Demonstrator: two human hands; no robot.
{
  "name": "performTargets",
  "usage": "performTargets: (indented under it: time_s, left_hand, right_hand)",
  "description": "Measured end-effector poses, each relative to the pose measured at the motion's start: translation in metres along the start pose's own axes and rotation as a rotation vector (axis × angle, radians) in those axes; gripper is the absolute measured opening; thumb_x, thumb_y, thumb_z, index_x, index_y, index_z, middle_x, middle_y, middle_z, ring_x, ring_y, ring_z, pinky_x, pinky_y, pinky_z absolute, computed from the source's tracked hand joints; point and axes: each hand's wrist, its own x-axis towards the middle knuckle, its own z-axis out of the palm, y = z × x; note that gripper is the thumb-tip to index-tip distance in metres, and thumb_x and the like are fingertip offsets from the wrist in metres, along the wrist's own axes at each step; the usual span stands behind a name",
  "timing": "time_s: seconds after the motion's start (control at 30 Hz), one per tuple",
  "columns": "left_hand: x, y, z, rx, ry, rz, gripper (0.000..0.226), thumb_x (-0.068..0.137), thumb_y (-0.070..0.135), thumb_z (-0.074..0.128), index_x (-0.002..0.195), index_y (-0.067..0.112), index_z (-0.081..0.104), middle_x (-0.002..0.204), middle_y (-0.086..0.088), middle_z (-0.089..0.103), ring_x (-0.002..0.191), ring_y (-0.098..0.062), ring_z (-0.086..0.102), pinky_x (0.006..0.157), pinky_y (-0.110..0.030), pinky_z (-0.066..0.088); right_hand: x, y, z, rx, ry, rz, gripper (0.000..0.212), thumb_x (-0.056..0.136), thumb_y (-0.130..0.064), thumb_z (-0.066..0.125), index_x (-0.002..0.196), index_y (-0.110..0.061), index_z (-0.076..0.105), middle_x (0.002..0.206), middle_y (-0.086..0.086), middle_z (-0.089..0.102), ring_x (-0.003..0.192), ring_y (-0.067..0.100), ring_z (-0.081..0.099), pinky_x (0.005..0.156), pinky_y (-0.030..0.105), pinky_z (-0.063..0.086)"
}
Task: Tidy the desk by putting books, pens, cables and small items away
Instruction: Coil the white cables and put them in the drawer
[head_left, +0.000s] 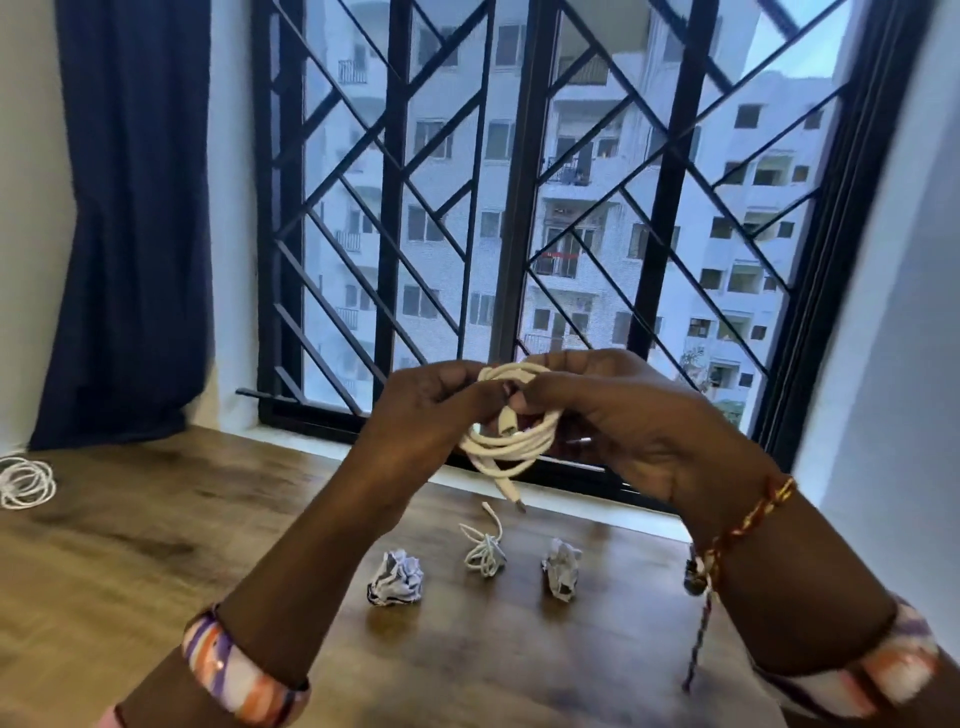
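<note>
Holding coiled white cable (511, 441), plug dangling

A white coiled cable (511, 434) hangs above the wooden desk (156, 519), one plug dangling.

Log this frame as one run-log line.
stage: coiling cable | left hand + right hand: grip white cable above desk | on desk: small cable, two paper balls
</note>
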Motion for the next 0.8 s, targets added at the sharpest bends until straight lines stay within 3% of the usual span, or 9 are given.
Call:
performTargets:
  time_s: [0.13, 0.2, 0.27, 0.37, 0.43, 0.53, 0.7, 0.8]
  left_hand:
    - [-0.031, 0.018, -0.004, -0.121, -0.046, -0.140, 0.015, 0.075, 0.017, 0.064, 0.066, 0.007, 0.070, 0.067, -0.010, 0.064, 0.063, -0.016, 0.060, 0.057, -0.020, 0.047]
    - [-0.047, 0.026, -0.005, -0.153, -0.034, -0.239, 0.017, 0.079, 0.016, 0.062, 0.067, 0.008, 0.070, 0.066, -0.009, 0.065, 0.062, -0.017, 0.061, 0.057, -0.021, 0.048]
    - [-0.066, 0.033, -0.005, -0.162, -0.023, -0.335, 0.022, 0.084, 0.015, 0.057, 0.067, 0.010, 0.070, 0.066, -0.008, 0.067, 0.062, -0.018, 0.062, 0.056, -0.021, 0.050]
    - [-0.101, 0.044, -0.010, -0.137, -0.031, -0.407, 0.025, 0.086, 0.019, 0.056, 0.064, 0.014, 0.067, 0.052, 0.002, 0.062, 0.047, -0.009, 0.059, 0.046, -0.017, 0.048]
    - [-0.121, 0.050, -0.014, -0.107, -0.055, -0.429, 0.022, 0.087, 0.022, 0.056, 0.072, 0.011, 0.068, 0.054, 0.001, 0.060, 0.043, -0.008, 0.056, 0.045, -0.019, 0.048]
    - [-0.148, 0.067, -0.023, -0.028, -0.070, -0.451, 0.024, 0.088, 0.020, 0.055, 0.087, 0.001, 0.069, 0.064, -0.010, 0.063, 0.050, -0.018, 0.058, 0.053, -0.028, 0.051]
    - [-0.178, 0.099, -0.043, 0.010, 0.032, -0.440, 0.048, 0.090, 0.015, 0.049, 0.043, 0.012, 0.058, 0.034, 0.003, 0.048, 0.029, -0.009, 0.046, 0.035, -0.018, 0.042]
    - [-0.187, 0.113, -0.059, -0.019, 0.117, -0.431, 0.044, 0.092, 0.023, 0.048, 0.049, 0.014, 0.053, 0.031, 0.004, 0.045, 0.026, -0.007, 0.042, 0.032, -0.012, 0.036]
  right_hand:
    - [-0.033, 0.006, 0.014, 0.236, -0.067, -0.005, 0.017, 0.080, 0.000, 0.061, 0.087, -0.015, 0.064, 0.074, 0.006, 0.066, 0.067, 0.020, 0.060, 0.073, 0.032, 0.051]
    - [-0.049, 0.009, 0.021, 0.110, -0.079, -0.060, 0.021, 0.078, -0.002, 0.064, 0.088, -0.020, 0.067, 0.079, 0.010, 0.069, 0.071, 0.025, 0.063, 0.080, 0.040, 0.052]
    - [-0.068, 0.010, 0.027, -0.166, -0.035, -0.138, 0.025, 0.072, -0.009, 0.074, 0.090, -0.027, 0.072, 0.087, 0.012, 0.073, 0.078, 0.028, 0.069, 0.084, 0.041, 0.056]
    - [-0.101, 0.012, 0.044, -0.318, 0.024, -0.327, 0.023, 0.069, -0.015, 0.078, 0.090, -0.023, 0.076, 0.081, 0.000, 0.074, 0.071, 0.007, 0.069, 0.071, 0.023, 0.053]
    - [-0.117, 0.016, 0.057, -0.328, 0.062, -0.431, 0.017, 0.071, -0.012, 0.076, 0.084, -0.023, 0.076, 0.082, -0.002, 0.073, 0.077, 0.009, 0.069, 0.076, 0.030, 0.055]
    - [-0.139, 0.016, 0.078, -0.419, 0.030, -0.495, 0.019, 0.071, -0.017, 0.078, 0.080, -0.034, 0.074, 0.088, -0.005, 0.069, 0.088, 0.013, 0.065, 0.085, 0.041, 0.053]
    - [-0.159, -0.003, 0.108, -0.572, -0.013, -0.621, 0.011, 0.083, -0.016, 0.065, 0.080, -0.027, 0.064, 0.089, -0.007, 0.056, 0.089, 0.008, 0.056, 0.082, 0.035, 0.050]
    - [-0.165, -0.005, 0.130, -0.459, -0.069, -0.619, 0.008, 0.088, -0.012, 0.058, 0.085, -0.019, 0.056, 0.094, -0.004, 0.053, 0.092, 0.011, 0.056, 0.087, 0.041, 0.050]
